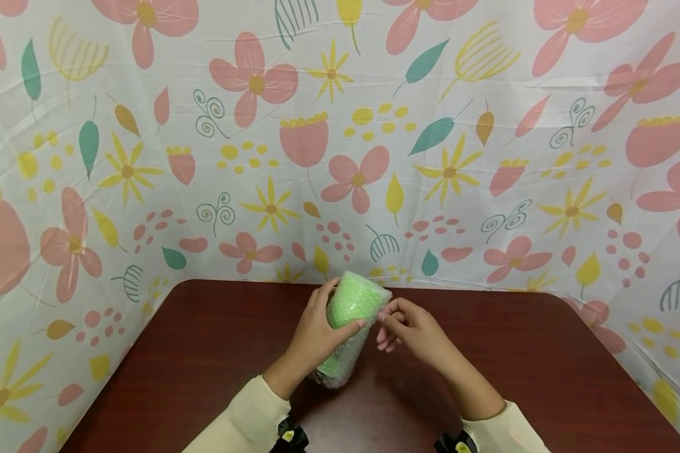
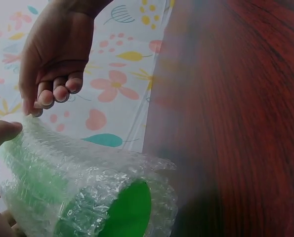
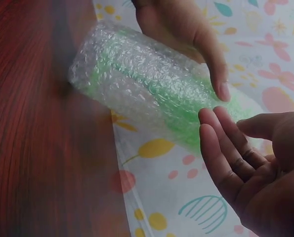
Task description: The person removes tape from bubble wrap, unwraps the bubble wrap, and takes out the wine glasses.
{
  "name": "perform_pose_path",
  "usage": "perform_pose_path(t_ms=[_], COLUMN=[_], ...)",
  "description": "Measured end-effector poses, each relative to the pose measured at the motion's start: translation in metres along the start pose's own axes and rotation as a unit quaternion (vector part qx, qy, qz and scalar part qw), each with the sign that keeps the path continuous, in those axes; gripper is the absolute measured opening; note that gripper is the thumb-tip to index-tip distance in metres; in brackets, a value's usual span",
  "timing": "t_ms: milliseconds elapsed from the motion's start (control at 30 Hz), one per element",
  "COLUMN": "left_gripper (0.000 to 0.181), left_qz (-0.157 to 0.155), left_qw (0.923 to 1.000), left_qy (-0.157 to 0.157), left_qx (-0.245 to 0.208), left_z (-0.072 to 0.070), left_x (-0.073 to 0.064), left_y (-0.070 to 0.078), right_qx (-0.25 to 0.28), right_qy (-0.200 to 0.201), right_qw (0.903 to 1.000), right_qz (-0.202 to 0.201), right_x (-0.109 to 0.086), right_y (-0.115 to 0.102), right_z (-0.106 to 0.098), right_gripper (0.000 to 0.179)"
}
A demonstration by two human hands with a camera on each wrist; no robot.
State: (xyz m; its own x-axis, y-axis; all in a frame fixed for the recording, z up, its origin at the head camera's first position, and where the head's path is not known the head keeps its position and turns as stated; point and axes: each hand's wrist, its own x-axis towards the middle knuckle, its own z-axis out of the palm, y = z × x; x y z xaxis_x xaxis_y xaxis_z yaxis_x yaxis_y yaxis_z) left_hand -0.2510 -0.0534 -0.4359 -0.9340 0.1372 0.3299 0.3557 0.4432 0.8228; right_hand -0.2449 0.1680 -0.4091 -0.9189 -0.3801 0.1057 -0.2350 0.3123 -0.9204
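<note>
So the left hand (image 1: 317, 324) had a curled grip on the green cylinder (image 1: 351, 302), fingers round its left side and thumb across the side facing the person. The bubble wrap (image 2: 87, 168) went all the way round it. From that grip, the long axis slanted: near end back toward the person, far end ahead and a bit to the right. Left was clearly the closer hand, right up against the roll. The right hand (image 1: 410, 327) sat just beside the far end, to the right of the left thumb, and its thumb and index finger looked to be pinching the wrap's edge, not the cylinder. Couldn't tell if the near end touched the dark red-brown tabletop (image 1: 204, 352) below the grip. Beyond both hands hung a floral fabric backdrop (image 1: 357, 94).
</note>
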Motion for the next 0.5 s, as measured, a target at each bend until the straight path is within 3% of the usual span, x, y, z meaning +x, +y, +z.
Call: perform_pose_path(t_ms=[500], left_gripper=[0.093], left_qz=[-0.003], left_qw=[0.9993], left_qy=[-0.020], left_qx=[-0.030], left_z=[0.0004], left_x=[-0.0013], left_y=[-0.0013], right_qx=[0.033], right_qy=[0.001], right_qw=[0.9992], right_qz=[-0.023], right_x=[-0.0015], right_y=[0.0003], right_z=[-0.0026], right_gripper=[0.026])
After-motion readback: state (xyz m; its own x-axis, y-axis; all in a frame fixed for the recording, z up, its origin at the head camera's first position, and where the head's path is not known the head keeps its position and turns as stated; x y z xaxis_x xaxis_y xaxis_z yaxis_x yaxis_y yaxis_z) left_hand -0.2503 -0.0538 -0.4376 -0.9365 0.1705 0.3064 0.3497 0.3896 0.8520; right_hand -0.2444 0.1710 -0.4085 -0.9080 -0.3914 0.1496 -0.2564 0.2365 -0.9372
